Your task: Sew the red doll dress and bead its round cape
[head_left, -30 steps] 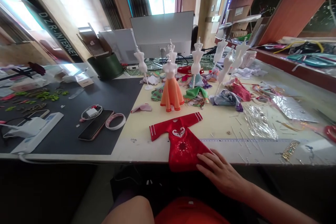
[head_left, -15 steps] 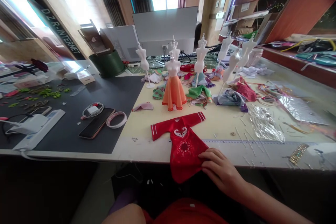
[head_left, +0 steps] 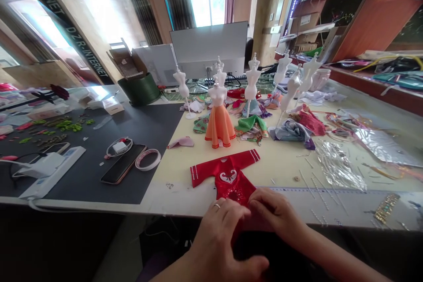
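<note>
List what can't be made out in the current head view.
Head view: lower part of the red garment, hidden by the left hand and right hand.
Head view: rest of the left forearm, cut off by the bottom edge.
Head view: markings on the measuring strip, too small to read.

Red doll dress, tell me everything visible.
The red doll dress looks satiny, its spread sleeves edged with white beadlike rows. A white heart motif sits below the neckline, above a partly hidden pale round motif. It lies decorated side up on the table, neckline farthest away, lower part past the near edge. The right hand appears to pinch its side; the left hand hides much of the skirt.
</note>
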`<action>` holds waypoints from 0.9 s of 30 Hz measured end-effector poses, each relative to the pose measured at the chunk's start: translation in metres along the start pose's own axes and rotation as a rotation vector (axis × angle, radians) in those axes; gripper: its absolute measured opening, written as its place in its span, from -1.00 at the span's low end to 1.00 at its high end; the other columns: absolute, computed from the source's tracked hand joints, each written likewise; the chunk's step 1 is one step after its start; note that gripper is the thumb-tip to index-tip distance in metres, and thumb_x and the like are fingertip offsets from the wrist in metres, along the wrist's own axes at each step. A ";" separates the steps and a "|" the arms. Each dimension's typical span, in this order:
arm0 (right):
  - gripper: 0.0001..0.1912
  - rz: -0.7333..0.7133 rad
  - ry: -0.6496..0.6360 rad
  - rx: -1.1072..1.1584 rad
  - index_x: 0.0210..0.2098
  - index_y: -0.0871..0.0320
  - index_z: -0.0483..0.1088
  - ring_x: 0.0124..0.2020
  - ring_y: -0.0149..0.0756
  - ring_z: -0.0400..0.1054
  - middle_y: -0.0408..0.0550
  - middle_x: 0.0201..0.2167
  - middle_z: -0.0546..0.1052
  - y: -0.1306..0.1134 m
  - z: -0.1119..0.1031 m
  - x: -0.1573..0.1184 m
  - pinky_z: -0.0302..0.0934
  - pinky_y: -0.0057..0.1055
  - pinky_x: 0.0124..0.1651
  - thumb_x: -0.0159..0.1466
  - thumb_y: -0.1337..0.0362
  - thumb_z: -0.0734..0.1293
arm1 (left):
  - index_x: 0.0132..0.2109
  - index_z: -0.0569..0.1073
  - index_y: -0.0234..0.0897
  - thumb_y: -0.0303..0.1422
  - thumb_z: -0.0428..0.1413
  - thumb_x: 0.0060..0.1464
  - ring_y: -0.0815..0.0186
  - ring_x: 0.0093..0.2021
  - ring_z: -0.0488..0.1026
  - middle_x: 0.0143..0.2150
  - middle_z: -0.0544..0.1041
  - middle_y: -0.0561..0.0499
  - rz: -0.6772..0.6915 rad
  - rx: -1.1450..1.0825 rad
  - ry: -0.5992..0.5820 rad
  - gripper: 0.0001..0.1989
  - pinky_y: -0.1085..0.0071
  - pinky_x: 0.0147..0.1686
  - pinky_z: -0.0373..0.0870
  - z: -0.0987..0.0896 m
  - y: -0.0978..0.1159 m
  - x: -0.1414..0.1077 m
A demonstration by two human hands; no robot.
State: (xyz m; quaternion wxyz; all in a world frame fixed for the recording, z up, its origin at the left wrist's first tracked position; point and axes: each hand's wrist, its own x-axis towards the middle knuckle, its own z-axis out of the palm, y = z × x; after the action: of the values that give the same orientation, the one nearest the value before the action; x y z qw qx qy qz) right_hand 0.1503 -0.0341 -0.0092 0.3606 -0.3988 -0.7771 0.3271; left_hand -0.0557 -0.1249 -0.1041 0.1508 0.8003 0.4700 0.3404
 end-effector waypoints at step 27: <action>-0.81 -0.457 0.110 -0.551 -0.26 0.17 0.28 -0.38 -0.25 0.20 -0.05 -0.41 0.39 -0.003 0.028 0.034 0.19 -0.24 -0.18 0.20 0.51 0.15 | -0.32 0.35 -0.26 -0.56 -0.04 -0.04 0.22 -0.32 0.37 -0.33 0.47 -0.05 0.165 0.220 0.211 -0.85 0.25 -0.26 0.33 -0.057 0.004 0.120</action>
State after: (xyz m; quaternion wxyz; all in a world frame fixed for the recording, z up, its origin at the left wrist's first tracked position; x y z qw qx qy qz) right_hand 0.1114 -0.0124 -0.0112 0.3447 -0.3140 -0.8846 -0.0058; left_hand -0.0529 -0.0294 -0.0123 -0.0166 0.8076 0.4504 0.3804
